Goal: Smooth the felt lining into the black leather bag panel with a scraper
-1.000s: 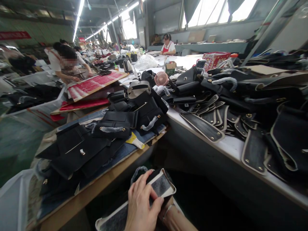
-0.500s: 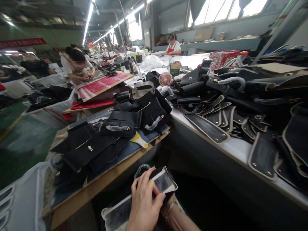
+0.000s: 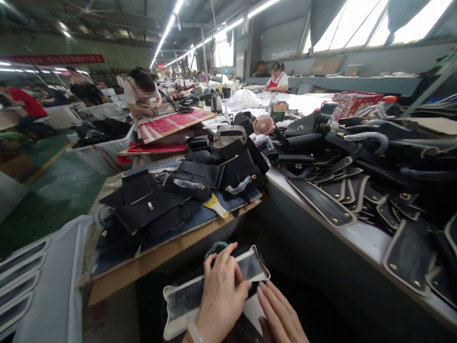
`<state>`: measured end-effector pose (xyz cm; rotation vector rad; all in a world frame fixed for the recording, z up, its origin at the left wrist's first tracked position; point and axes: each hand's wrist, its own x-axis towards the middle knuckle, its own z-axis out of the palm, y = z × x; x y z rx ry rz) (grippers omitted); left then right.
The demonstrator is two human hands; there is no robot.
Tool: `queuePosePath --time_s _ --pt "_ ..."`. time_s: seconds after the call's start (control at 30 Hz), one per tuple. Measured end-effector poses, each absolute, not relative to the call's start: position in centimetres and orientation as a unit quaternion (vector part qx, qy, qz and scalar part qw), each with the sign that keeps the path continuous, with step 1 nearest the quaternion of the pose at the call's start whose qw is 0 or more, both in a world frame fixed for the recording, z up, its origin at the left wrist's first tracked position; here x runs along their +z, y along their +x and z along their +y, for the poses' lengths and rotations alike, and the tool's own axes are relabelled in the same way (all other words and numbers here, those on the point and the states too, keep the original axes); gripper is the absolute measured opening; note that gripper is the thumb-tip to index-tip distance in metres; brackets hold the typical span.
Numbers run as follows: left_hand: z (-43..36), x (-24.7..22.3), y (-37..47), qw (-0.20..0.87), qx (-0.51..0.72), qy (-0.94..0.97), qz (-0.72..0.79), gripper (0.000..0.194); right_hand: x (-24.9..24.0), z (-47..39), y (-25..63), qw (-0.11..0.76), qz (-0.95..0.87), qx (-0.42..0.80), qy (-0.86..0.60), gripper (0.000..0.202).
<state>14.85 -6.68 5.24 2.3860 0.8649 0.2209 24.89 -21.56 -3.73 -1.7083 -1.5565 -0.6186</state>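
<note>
Gripping the bag (image 3: 183, 301) with our left hand (image 3: 222, 297), we'd best keep it steady; whether our right hand (image 3: 281, 312) grips, can't tell.

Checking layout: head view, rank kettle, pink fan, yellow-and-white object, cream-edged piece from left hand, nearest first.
From the left hand:
1. Cream-edged piece, under it.
2. Yellow-and-white object, ahead.
3. Pink fan, farther, to the right.
4. Kettle, beyond the fan, leftward.
</note>
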Motion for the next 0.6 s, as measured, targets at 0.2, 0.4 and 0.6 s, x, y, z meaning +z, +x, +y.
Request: queuePosePath --time_s 0.2,0.4,0.6 --pt "-7.0 5.2 14.8 0.301 0.13 0.891 0.314 0.018 -2.9 -20.0 25.2 0.249 -0.639 -0.33 -0.648 0.031" --pt "-7.6 5.0 12.3 0.337 0.202 0.861 0.323 0.019 -4.0 -19.4 24.4 0.259 -0.655 -0.34 -0.624 0.034" --pt "-8.1 4.1 9.1 0.31 0.199 0.851 0.375 0.011 -5.2 -18.5 22.8 0.3 -0.667 -0.324 -0.6 0.043"
